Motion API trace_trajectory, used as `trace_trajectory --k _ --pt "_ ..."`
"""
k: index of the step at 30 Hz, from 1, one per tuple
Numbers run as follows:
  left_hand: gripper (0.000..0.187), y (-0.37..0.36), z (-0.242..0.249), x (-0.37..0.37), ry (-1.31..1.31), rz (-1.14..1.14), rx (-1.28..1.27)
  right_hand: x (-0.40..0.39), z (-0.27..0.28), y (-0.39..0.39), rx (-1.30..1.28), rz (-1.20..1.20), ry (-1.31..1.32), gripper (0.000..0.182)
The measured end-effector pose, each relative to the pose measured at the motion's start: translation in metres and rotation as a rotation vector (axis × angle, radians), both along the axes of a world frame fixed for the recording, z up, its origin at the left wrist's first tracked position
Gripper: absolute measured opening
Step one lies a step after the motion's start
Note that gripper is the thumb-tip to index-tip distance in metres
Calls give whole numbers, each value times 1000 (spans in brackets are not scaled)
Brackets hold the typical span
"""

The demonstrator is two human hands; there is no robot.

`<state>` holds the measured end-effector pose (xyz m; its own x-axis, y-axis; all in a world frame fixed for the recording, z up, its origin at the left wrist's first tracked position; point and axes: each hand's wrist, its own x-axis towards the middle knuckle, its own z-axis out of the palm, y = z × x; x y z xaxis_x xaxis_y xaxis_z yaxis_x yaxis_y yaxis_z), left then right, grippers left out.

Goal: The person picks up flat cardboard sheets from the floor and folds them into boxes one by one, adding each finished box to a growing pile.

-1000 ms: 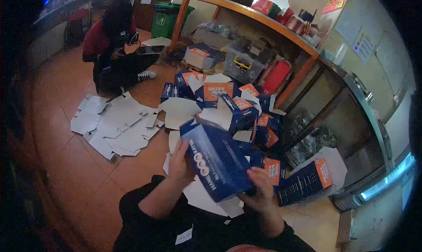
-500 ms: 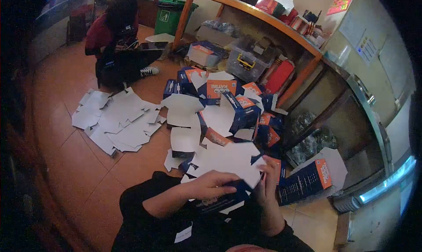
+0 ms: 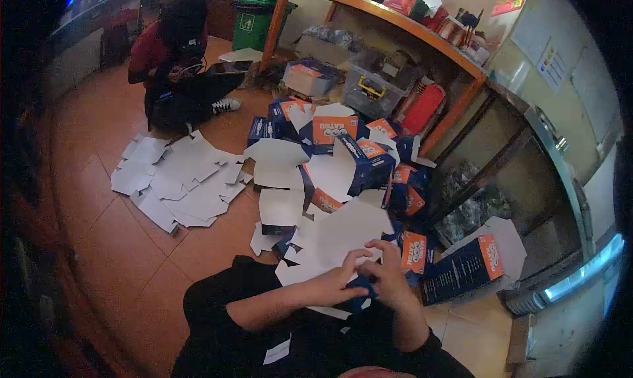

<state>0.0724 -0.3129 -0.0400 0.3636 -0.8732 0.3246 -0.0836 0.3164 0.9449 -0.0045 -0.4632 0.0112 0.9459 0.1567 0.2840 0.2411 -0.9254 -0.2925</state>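
Our left hand (image 3: pixel 339 282) and right hand (image 3: pixel 390 282), grip unclear, seem to fold the five-o'clock box (image 3: pixel 349 230); next needs alignment.

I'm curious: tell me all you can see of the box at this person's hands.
The box looks like thin cardboard, dark blue outside and white inside. It is open, with a broad white flap extending forward. It sits close to the person's dark clothing. The left hand and right hand come together over its near part, hiding much of the blue; exact contact is unclear.
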Motion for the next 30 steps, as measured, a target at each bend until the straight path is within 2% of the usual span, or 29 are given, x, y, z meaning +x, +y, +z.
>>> trace_trajectory --k 3,6,9,10,13,14,17,18,21,24,28,30 --pt "71 4 12 10 95 -222 243 -2 8 0 -62 24 -108 24" --pt "65 4 5 19 6 -80 179 -7 9 -6 106 -98 -384 22" --pt "57 2 -8 30 55 -40 83 -2 -1 -26 563 -204 -675 22" --pt "46 4 -5 29 139 -42 -5 -6 6 -32 491 -187 -588 28" --pt "39 13 11 29 127 -74 130 -9 13 -26 438 -105 -91 33" --pt "37 13 10 29 74 -61 135 -10 -2 -32 473 -73 -27 31" --pt "33 13 9 27 -50 -27 167 -7 -8 -30 609 -1 10 33" --pt "33 16 15 26 -72 -19 188 -7 -9 -30 698 34 20 40" --pt "32 16 18 26 -179 -13 212 -9 -11 -31 792 169 -49 41" --pt "30 12 12 25 -221 -21 224 -8 -9 -30 797 194 -19 36" --pt "29 3 -1 23 -214 15 256 -12 -13 -30 642 83 -62 31" --pt "29 -2 -9 20 -138 60 175 -12 -15 -23 626 -22 -111 30"
